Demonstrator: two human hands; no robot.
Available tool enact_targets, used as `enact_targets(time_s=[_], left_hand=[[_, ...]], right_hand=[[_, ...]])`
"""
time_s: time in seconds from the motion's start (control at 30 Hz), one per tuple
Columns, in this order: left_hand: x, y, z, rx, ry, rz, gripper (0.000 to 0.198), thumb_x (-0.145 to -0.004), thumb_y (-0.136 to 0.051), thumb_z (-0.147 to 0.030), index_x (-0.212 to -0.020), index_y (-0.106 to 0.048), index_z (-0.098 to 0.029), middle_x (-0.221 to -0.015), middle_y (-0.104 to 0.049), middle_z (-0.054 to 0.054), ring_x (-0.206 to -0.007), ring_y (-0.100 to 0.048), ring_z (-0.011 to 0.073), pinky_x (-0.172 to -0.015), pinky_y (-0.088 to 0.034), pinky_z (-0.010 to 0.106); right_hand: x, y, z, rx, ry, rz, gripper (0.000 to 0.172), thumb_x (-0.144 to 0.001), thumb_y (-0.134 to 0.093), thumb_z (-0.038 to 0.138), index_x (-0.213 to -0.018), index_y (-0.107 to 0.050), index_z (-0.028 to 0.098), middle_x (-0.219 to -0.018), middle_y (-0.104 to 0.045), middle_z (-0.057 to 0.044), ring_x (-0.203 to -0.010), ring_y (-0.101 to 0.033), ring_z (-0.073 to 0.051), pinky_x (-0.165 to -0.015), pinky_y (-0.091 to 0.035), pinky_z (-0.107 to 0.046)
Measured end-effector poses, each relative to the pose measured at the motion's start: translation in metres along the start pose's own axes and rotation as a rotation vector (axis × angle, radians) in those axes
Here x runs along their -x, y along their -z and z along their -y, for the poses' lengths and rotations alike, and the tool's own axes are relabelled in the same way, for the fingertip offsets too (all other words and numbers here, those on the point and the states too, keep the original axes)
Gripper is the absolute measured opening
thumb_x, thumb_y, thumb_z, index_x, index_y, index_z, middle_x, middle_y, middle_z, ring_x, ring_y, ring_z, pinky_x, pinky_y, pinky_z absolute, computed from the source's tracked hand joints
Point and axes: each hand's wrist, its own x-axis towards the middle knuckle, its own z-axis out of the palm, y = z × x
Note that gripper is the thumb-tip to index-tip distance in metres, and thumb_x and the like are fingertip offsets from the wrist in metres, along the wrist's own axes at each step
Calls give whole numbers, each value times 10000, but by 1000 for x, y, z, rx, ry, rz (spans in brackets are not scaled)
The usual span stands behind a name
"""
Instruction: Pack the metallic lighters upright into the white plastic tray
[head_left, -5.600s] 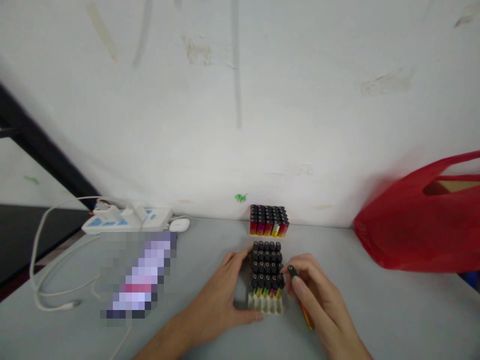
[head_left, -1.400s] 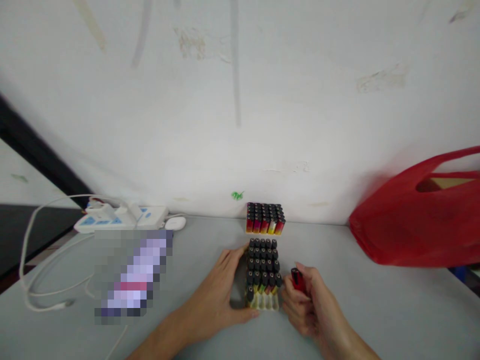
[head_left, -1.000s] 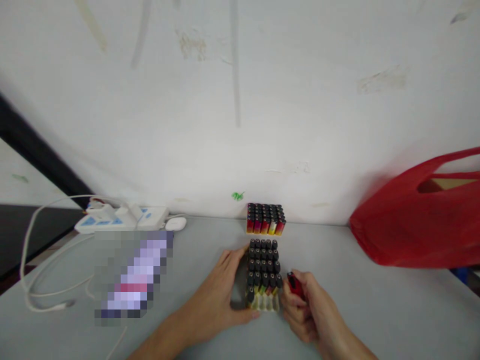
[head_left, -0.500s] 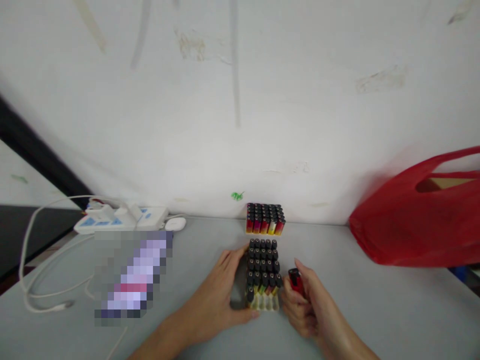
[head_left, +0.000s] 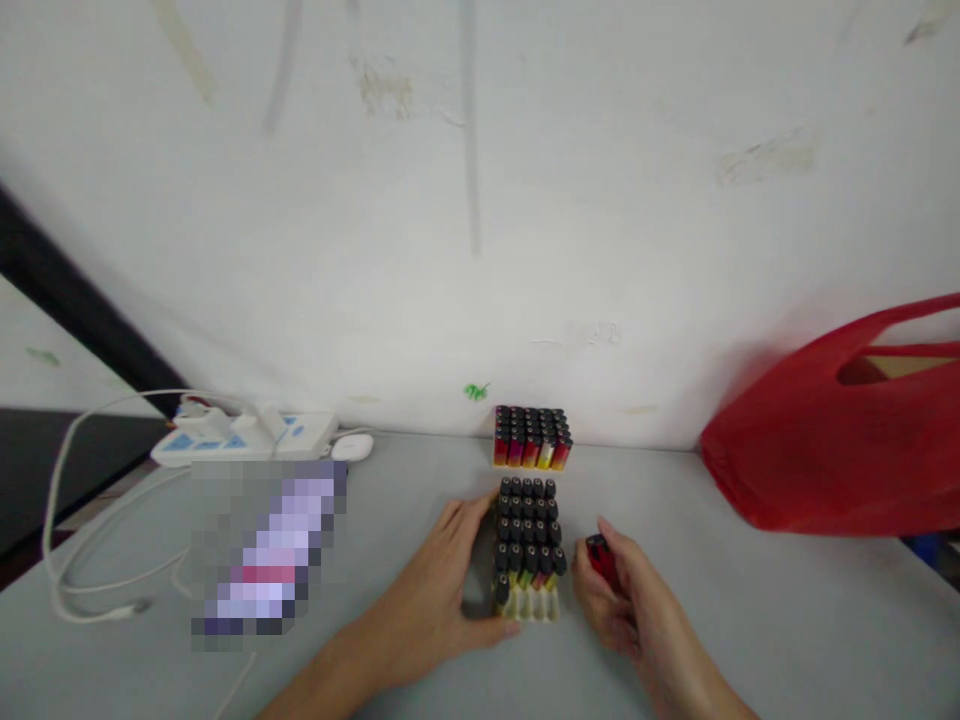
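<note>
A pale tray [head_left: 541, 606] stands on the grey table, filled with several rows of black-topped lighters [head_left: 529, 530]; its nearest row holds one lighter at the left end, beside bare slots. My left hand [head_left: 431, 590] grips the tray's left side, fingers at the far corner and thumb at the near corner. To the right of the tray, apart from it, my right hand [head_left: 619, 590] is closed on a red lighter [head_left: 602, 560] with a black top. Behind stands a second block of lighters [head_left: 531, 438], in red, purple and yellow, close to the wall.
On the left lie a white power strip [head_left: 244, 440], a small white case [head_left: 352, 446], white cables [head_left: 56, 520] and a blurred-out flat object [head_left: 274, 550]. A red bag [head_left: 832, 450] stands at the right by the wall [head_left: 600, 200].
My right hand has shifted slightly to the right, and the red lighter in it has turned a little. My left hand keeps its hold on the tray.
</note>
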Motion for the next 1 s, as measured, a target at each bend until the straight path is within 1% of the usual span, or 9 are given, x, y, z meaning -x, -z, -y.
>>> enact_targets(time_s=[0.13, 0.23, 0.37, 0.53, 0.63, 0.8, 0.93, 1.0], left_hand=[[0, 0, 1, -1, -3, -7, 1146, -764, -975, -230, -1714, -336, -284, -1665, -483, 154, -1557, -438, 399, -1349, -318, 593], [1, -1, 2, 4, -2, -12, 1149, -769, -980, -248, -1715, -330, -288, -1668, -478, 156, -1555, -439, 404, -1349, -317, 597], [2, -1, 2, 4, 0, -14, 1141, -765, -983, -241, -1709, -344, -290, -1662, -487, 147, -1547, -447, 400, -1349, -319, 585], [1, 0, 1, 5, 12, -13, 1155, -754, -989, -253, -1710, -341, -257, -1654, -489, 156, -1552, -433, 396, -1356, -309, 560], [1, 0, 1, 9, 11, -10, 1148, -761, -976, -249, -1715, -338, -262, -1654, -492, 157, -1548, -438, 398, -1352, -312, 566], [1, -1, 3, -1, 2, -14, 1163, -750, -983, -267, -1719, -341, -285, -1665, -492, 148, -1549, -434, 420, -1343, -321, 592], [1, -2, 4, -2, 4, -16, 1164, -747, -993, -244, -1712, -344, -268, -1656, -492, 156, -1546, -440, 410, -1348, -318, 585], [1, -1, 3, -2, -3, -12, 1165, -753, -993, -248, -1714, -334, -265, -1651, -495, 157, -1542, -443, 402, -1348, -322, 577]], right_hand=[[-2, 4, -4, -1, -22, 25, 685, -823, -662, 831, -592, -362, 260, -557, -214, 89, -507, -114, -95, -473, -98, -279], [-3, 6, -9, 27, -28, 0, 618, -870, -611, 764, -611, -361, 262, -558, -220, 89, -507, -107, -97, -473, -95, -276], [-1, 8, -13, 67, -21, -29, 550, -924, -556, 700, -647, -374, 261, -572, -239, 87, -521, -127, -104, -481, -114, -270], [2, 7, -14, 77, -22, -35, 506, -941, -534, 658, -668, -379, 261, -581, -248, 86, -532, -137, -110, -485, -123, -266], [3, 5, -11, 62, -31, -29, 517, -936, -525, 670, -665, -365, 260, -588, -219, 90, -543, -109, -110, -491, -96, -263], [-2, 6, -8, 37, -57, -7, 622, -877, -593, 783, -641, -352, 261, -585, -191, 95, -532, -75, -100, -488, -73, -280], [-8, 10, -13, 1, -26, 35, 704, -832, -652, 872, -626, -384, 255, -571, -204, 98, -513, -69, -88, -476, -88, -269], [-10, 11, -16, -24, -15, 27, 716, -817, -663, 899, -634, -426, 249, -555, -211, 103, -499, -83, -85, -467, -107, -255]])
